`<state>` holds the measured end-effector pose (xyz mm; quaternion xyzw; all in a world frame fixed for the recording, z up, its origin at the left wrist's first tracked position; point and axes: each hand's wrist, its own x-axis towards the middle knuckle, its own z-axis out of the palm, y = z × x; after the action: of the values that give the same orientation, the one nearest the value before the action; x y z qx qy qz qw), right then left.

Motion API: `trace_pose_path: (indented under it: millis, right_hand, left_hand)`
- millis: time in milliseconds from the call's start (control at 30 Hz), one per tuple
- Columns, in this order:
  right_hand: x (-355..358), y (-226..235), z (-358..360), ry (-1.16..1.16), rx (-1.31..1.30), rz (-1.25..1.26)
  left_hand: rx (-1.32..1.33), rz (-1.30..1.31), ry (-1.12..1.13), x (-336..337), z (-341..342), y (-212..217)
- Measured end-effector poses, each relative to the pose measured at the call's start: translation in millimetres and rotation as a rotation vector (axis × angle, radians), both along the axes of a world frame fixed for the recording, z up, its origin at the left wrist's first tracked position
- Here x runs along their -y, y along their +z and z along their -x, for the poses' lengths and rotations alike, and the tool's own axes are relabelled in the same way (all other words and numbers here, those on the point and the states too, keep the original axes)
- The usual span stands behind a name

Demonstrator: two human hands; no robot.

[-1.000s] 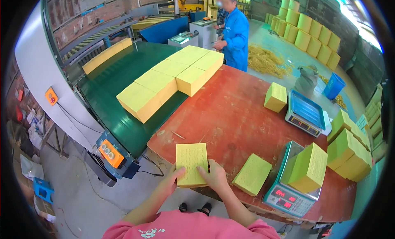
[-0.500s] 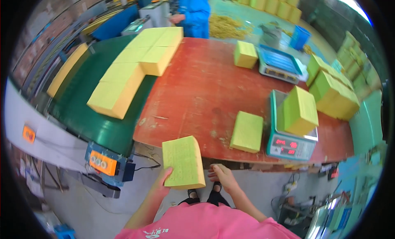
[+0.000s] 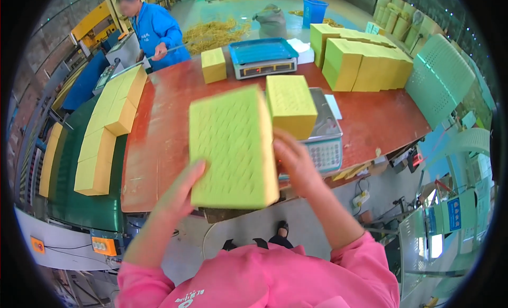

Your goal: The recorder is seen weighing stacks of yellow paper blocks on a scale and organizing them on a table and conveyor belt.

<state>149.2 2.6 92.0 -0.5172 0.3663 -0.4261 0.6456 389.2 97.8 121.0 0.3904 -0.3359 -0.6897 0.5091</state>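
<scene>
A thick yellow paper block, its broad face covered in small slit marks, is held up in front of me above the table's near edge. My left hand grips its lower left side with the thumb on the face. At its right edge, my right hand presses with fingers curled, somewhat blurred. Just behind it, another yellow block stands on a scale, whose display is mostly hidden. The held block also covers part of the table to the left of that scale.
The red table carries a second scale with a blue tray, a small yellow block and a row of yellow blocks. At left, joined blocks lie on a green conveyor. A blue-clad person stands beyond.
The held block has risen closer to me, and my right hand, apart from it before, is now against its right edge. My view has turned right. The blue-clad person holds a thin rod.
</scene>
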Motion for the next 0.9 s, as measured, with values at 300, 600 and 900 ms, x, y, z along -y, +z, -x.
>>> trace_pose_path:
  millis: [300, 600, 900]
  right_hand:
    - [194, 21, 75, -0.027, 0.012, -0.046]
    - [229, -4, 78, 0.047, -0.046, -0.057]
    - [227, -7, 72, -0.005, -0.070, -0.038]
  left_hand:
    - [0.231, -0.010, 0.027, 202, 90, 39]
    - [0.350, -0.056, 0.116, 221, 98, 32]
    - [0.380, -0.070, 0.100, 230, 88, 23]
